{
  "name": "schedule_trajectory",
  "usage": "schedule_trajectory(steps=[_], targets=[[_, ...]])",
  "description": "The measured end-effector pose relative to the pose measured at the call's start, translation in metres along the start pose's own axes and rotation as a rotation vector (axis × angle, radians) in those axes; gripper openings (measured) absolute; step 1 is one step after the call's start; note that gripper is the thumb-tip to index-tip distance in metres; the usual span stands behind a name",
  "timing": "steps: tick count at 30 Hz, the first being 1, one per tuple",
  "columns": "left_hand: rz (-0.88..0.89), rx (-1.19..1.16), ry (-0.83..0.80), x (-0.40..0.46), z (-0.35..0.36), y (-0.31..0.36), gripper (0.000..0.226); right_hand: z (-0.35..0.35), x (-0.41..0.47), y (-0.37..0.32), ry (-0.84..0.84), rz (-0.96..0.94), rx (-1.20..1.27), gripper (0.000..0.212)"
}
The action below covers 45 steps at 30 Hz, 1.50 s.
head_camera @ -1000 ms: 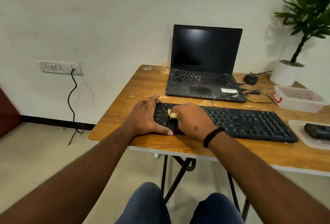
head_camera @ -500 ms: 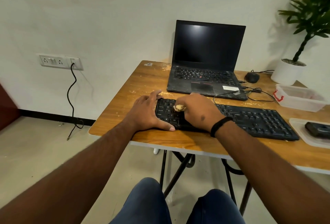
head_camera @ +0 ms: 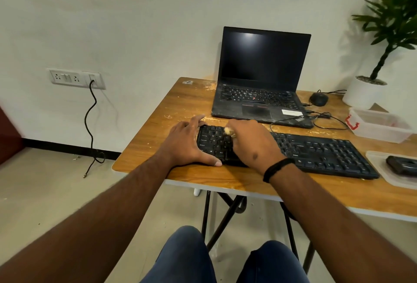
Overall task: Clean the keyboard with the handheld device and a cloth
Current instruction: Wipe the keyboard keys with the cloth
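Observation:
A black keyboard (head_camera: 320,154) lies along the front of the wooden table (head_camera: 187,106). My left hand (head_camera: 182,145) clasps its left end, thumb along the front edge and fingers at the back edge. My right hand (head_camera: 250,142) is over the left keys, closed around a small handheld tool (head_camera: 228,131). Only the tool's pale tan end shows, touching the upper key rows; the rest is hidden in my fist. Pale crumbs are scattered on the table around the keyboard. No cloth is in view.
An open laptop (head_camera: 261,72) stands behind the keyboard, with a mouse (head_camera: 318,99) and cables to its right. A clear plastic box (head_camera: 381,127), a tray (head_camera: 383,169) holding a dark device (head_camera: 400,165), and a potted plant (head_camera: 363,93) are at the right.
My right hand has slid with the tool from the front key rows toward the back rows. My left hand has stayed on the keyboard's left end.

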<state>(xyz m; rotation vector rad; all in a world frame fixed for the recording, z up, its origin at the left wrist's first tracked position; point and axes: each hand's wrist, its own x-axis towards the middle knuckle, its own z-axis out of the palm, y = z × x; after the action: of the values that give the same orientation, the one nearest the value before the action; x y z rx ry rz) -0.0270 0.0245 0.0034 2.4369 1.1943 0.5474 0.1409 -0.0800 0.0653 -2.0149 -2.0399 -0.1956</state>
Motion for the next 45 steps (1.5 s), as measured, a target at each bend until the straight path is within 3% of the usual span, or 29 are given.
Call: schedule_trajectory(steps=[4,10,14,18,22,25,28,31,34,38,40,43,45], targets=[[-0.002,-0.007,-0.01,0.0,0.001,-0.001,0.141,0.015,-0.014,-0.024,-0.142,-0.011,-0.071,0.02],[-0.005,-0.007,-0.007,0.004,0.004,-0.007,0.138,0.01,-0.031,-0.031,-0.173,-0.056,-0.052,0.023],[-0.007,0.008,0.003,0.0,0.001,0.001,0.137,0.002,-0.012,-0.014,0.009,0.111,0.047,0.02],[-0.003,0.003,-0.004,0.003,0.004,-0.003,0.135,0.023,-0.032,-0.042,-0.095,0.036,-0.018,0.031],[-0.012,-0.01,-0.005,0.003,0.005,-0.005,0.134,0.025,-0.055,-0.042,-0.082,-0.046,0.007,0.031],[-0.009,-0.003,-0.005,0.0,0.002,-0.001,0.14,0.017,-0.048,-0.025,-0.035,0.035,0.089,0.019],[-0.018,0.007,-0.002,-0.002,0.001,0.003,0.136,0.017,-0.041,-0.019,0.034,0.154,0.12,0.022],[-0.022,0.014,0.004,0.0,0.001,0.0,0.133,0.028,-0.057,-0.032,-0.078,0.055,0.015,0.036],[-0.025,0.012,-0.003,0.002,0.003,-0.003,0.135,0.023,-0.075,-0.03,-0.059,-0.027,0.05,0.037],[-0.003,0.007,0.0,0.0,0.001,-0.001,0.138,0.017,-0.066,-0.004,0.086,0.171,0.063,0.032],[-0.003,0.007,0.003,0.0,0.001,0.001,0.138,0.02,-0.066,-0.005,0.054,0.209,0.02,0.032],[-0.011,0.008,0.004,0.0,0.001,0.002,0.138,0.027,-0.08,-0.022,-0.08,0.094,-0.026,0.041],[-0.013,0.008,0.005,-0.002,-0.001,0.004,0.137,0.022,-0.085,-0.024,-0.066,0.035,0.019,0.038]])
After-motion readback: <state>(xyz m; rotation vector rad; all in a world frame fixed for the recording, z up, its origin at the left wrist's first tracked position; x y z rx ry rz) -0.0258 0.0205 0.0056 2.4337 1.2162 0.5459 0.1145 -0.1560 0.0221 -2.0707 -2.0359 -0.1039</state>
